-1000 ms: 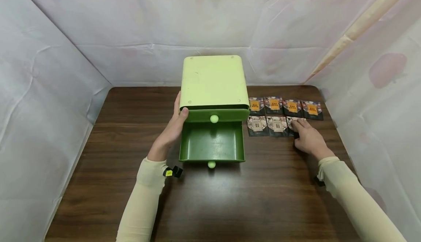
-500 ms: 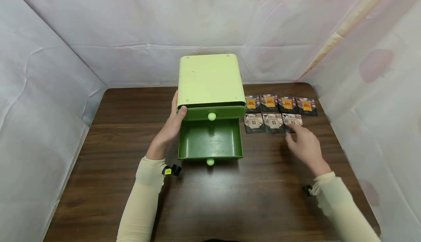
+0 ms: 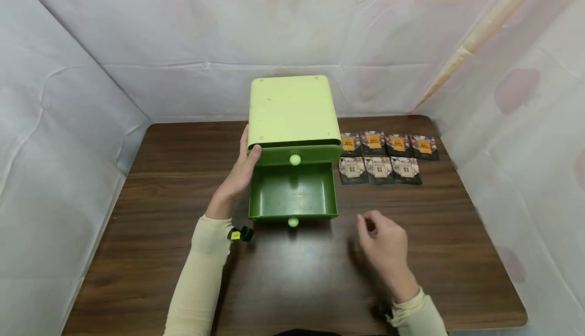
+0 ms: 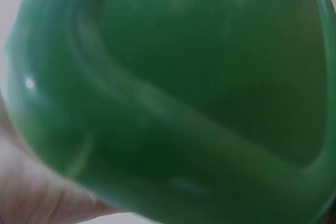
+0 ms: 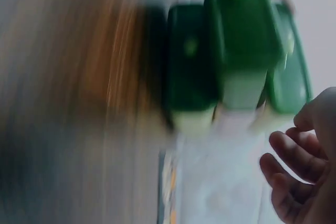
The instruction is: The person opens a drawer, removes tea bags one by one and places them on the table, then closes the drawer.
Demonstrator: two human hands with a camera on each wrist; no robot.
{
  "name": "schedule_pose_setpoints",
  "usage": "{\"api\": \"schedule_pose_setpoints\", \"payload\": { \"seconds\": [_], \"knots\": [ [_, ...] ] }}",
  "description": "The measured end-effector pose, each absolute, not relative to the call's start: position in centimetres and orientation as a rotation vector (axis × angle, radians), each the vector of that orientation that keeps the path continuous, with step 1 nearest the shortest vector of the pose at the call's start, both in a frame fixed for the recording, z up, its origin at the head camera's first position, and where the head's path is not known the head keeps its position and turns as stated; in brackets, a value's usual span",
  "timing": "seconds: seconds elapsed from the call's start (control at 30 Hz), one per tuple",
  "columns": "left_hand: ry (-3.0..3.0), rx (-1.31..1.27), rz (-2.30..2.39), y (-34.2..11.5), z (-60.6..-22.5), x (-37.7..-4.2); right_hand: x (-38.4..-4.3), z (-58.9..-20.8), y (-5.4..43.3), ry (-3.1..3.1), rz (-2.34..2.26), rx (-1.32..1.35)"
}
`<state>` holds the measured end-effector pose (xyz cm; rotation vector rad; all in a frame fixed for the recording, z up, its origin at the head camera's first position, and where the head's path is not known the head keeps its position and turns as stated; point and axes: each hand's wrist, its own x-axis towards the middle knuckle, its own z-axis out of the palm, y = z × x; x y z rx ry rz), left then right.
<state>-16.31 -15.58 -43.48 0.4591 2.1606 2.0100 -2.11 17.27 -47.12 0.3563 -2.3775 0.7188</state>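
A small drawer cabinet (image 3: 294,110) with a pale green top and green drawers stands at the back of the table. Its middle drawer (image 3: 292,194) is pulled out, its inside bare. My left hand (image 3: 236,176) rests along the cabinet's left side, thumb on the front corner by the top drawer (image 3: 297,156). Green drawer surfaces fill most of the left wrist view. My right hand (image 3: 384,242) is over the table, right of the pulled-out drawer, fingers loosely bent and holding nothing. In the right wrist view, its bent fingers (image 5: 296,156) show at the right edge.
Right of the cabinet, square packets lie in two rows: several orange-labelled packets (image 3: 372,143) behind, three pale-labelled packets (image 3: 379,170) in front. The dark wooden table (image 3: 183,183) meets a light fabric wall (image 3: 205,92) at the back and sides.
My right hand has lifted off the front-right packet and come back toward me and to the left. The left hand stays at the cabinet. The packets lie as before.
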Motion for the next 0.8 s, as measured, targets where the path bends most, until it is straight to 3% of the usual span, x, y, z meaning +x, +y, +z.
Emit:
{"api": "schedule_pose_setpoints", "payload": {
  "seconds": [0.33,0.6,0.8],
  "knots": [
    [2.125,0.446,2.009,-15.7,-42.8,-16.4,-2.0,-48.7,9.3,-2.4,0.616,0.692],
    [2.116,0.46,2.009,-15.2,-40.5,-15.1,-3.0,-50.2,6.9,-2.443,0.494,0.694],
    [2.111,0.45,2.012,-15.6,-42.0,-15.9,-3.5,-50.5,6.0,-2.432,0.478,0.64]
  ]
}}
